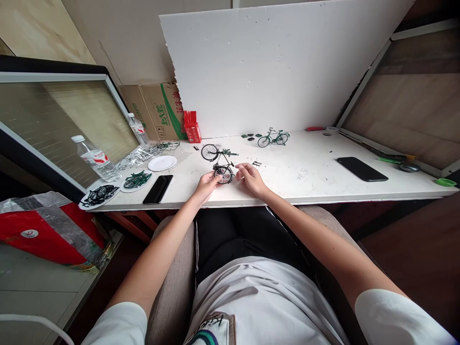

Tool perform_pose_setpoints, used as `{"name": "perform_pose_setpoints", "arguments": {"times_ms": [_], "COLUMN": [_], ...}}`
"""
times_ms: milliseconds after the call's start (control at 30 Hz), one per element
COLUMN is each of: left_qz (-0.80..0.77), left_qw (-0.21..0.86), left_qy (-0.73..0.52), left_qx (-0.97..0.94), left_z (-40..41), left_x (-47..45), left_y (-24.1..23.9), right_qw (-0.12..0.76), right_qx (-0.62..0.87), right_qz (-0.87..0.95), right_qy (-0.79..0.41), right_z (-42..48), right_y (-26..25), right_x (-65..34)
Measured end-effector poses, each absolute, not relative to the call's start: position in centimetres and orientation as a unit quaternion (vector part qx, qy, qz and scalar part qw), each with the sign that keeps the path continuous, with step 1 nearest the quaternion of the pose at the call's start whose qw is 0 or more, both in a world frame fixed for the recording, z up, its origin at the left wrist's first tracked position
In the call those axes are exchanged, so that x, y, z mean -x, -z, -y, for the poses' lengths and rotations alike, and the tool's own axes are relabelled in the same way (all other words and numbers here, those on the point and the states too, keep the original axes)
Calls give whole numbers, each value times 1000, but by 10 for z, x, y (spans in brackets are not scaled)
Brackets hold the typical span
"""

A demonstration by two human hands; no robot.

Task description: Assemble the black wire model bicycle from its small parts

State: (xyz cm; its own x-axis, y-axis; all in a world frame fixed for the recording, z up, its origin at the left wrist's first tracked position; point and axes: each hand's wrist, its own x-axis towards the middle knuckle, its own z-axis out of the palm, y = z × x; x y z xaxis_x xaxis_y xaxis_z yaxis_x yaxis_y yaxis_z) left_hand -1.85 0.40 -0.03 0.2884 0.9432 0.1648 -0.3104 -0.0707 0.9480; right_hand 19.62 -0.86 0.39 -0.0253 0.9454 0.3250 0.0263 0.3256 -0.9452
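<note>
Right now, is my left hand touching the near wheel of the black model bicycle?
Touching. The head view shows your left hand at the near wheel, thumb overlapping its left side with no gap visible.

The black bicycle (217, 166) looks plastic — the carton (158, 110) matt cardboard, 2 bottles (96, 159) glossy plastic.

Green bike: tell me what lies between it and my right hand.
A small dark part, perhaps more than one, lies between your right hand and the green bike, in the head view.

Near bicycle (217, 167) black; far bicycle (275, 139) green; tabletop (305, 165) white.
</note>
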Motion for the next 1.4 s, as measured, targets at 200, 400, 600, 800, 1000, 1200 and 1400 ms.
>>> {"name": "perform_pose_setpoints", "arguments": {"times_ms": [200, 400, 600, 800, 1000, 1200, 1400], "left_qz": [-308, -300, -297, -299, -294, -300, -299], "left_qw": [613, 616, 619, 617, 615, 605, 599], "left_qy": [-524, -530, -529, -534, -518, -504, -500], "left_qx": [-504, -499, -499, -494, -516, -539, -549], "left_z": [-6, -7, -9, -11, -6, -8, -9], "left_x": [18, 19, 20, 20, 19, 20, 19], "left_y": [3, 3, 7, 9, 4, 6, 8], "right_qw": [645, 631, 469, 318, 247, 202, 176], "right_qx": [435, 492, 649, 701, 707, 693, 686], "right_qz": [518, 553, 592, 633, 663, 689, 704], "right_qy": [-356, -231, -96, -81, 11, 61, 57], "right_z": [6, -13, -28, -26, -24, -19, -20], "right_y": [-8, -32, -27, -10, -10, -10, -11], "right_x": [-202, -260, -331, -335, -326, -322, -321]}}
